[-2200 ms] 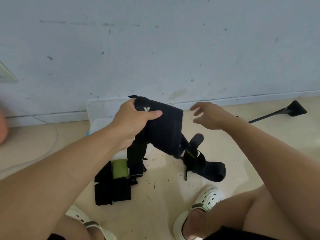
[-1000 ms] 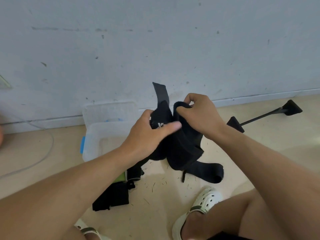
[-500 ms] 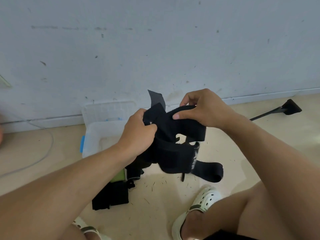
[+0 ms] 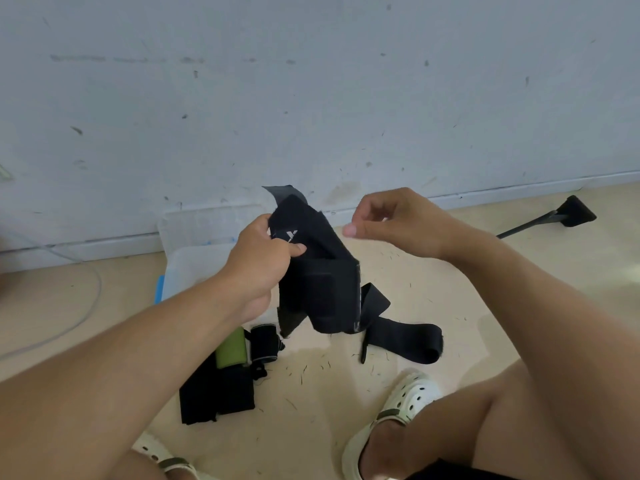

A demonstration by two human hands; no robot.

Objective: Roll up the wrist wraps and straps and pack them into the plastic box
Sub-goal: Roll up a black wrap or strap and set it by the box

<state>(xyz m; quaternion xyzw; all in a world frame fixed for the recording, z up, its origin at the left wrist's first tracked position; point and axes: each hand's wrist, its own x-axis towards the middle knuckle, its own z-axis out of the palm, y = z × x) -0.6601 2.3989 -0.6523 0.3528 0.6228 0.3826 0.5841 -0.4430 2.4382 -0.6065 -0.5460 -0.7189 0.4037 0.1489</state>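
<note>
My left hand (image 4: 258, 265) grips a wide black wrap (image 4: 322, 282) with a white logo, holding it up above the floor; its lower part hangs folded. My right hand (image 4: 388, 220) hovers just right of the wrap with curled fingers, holding nothing. The clear plastic box (image 4: 194, 258) stands behind my left hand against the wall, partly hidden. On the floor lie a black strap (image 4: 408, 337), a small rolled black wrap (image 4: 264, 342), a green-and-black piece (image 4: 231, 348) and a flat black wrap (image 4: 216, 393).
A grey wall (image 4: 311, 98) rises right behind the box. A black rod with a wedge foot (image 4: 575, 214) lies on the floor at the right. A thin cable (image 4: 86, 306) curves at the left. My white clogs (image 4: 398, 414) are near the bottom.
My right hand let go of the black wrap and drew back to the right. The wrap now hangs from my left hand alone, lower part folded down.
</note>
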